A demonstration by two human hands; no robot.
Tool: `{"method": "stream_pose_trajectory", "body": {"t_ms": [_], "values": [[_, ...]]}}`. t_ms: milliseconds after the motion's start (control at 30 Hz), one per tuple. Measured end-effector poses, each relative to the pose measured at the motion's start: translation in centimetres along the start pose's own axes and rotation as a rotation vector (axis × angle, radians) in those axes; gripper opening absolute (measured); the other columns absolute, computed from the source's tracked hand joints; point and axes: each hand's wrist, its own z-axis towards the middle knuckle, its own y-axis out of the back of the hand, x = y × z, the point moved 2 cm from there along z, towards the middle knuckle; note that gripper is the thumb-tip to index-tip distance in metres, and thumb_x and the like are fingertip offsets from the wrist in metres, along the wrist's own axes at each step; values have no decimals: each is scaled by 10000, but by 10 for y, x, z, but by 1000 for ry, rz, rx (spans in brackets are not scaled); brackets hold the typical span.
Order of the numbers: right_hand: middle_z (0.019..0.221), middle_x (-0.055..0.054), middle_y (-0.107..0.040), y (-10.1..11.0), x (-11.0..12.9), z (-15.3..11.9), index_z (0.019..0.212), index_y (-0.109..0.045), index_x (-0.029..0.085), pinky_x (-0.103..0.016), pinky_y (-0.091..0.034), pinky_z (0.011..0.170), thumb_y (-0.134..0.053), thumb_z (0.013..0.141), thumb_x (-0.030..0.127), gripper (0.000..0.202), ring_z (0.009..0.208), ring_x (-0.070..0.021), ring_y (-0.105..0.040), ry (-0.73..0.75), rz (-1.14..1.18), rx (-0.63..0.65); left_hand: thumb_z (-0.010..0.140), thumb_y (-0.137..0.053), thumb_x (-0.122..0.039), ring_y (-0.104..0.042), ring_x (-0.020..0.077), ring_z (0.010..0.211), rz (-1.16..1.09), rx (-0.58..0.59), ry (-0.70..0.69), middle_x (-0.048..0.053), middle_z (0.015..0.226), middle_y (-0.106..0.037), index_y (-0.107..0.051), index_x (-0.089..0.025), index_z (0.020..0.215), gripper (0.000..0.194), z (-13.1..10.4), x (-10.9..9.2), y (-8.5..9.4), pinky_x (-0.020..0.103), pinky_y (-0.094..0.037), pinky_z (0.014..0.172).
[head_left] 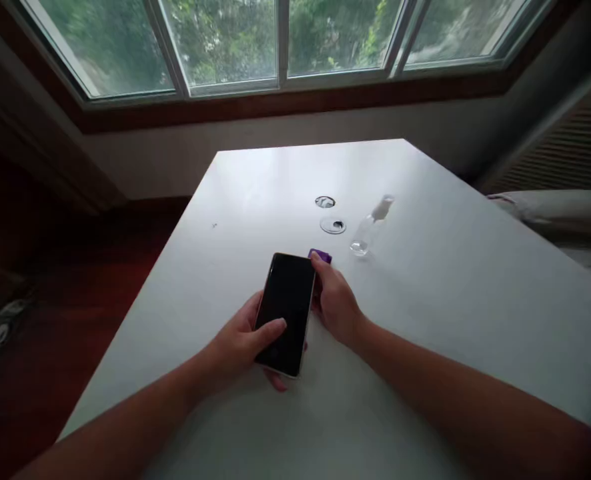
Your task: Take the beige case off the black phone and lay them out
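Phone [286, 310] in two hands, purple item [320, 255] mostly hidden by right fingers [321, 263]

- white table [255, 193], glossy
- clear bottle [368, 232], right of the discs
- pale disc [329, 227] with a dark spot
- silvery disc [325, 201] just beyond

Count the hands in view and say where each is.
2. The left hand holds the black phone from its lower left; the right hand is at its upper right, by a purple item.
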Motion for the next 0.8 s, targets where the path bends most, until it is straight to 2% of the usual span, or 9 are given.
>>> {"method": "stream_pose_trajectory", "body": {"t_ms": [233,467,700,800], "values": [[552,55,-260,0,-1,3,666,-338,208,-231,-121,395,-606,872,567,493,444,-84,-221,-25,45,10,974,-606,-317,-667,404,1087,-56,35,38,162,1130,-628,-265,-247,1461,599,-2,-5,5,299,-622,488],[552,51,-294,-3,0,0,668,-359,203,-232,-129,394,-596,880,566,482,439,-81,-249,-39,64,22,978,-594,-291,-662,414,1094,-60,64,23,172,1160,-625,-252,-271,1476,604,-3,-3,5,319,-629,501],[539,50,-288,-5,-1,-4,637,-320,199,-238,-117,408,-529,845,776,648,438,-73,-241,-42,106,81,971,-600,-290,-679,404,1055,-91,70,34,173,1174,-612,-249,-278,1476,615,-5,-1,7,310,-620,486],[537,49,-294,-5,-1,-4,632,-315,199,-241,-126,414,-532,854,762,643,441,-74,-243,-39,95,98,965,-605,-300,-685,407,1040,-85,65,48,166,1184,-606,-279,-287,1464,596,-5,-1,9,292,-605,451]]}}
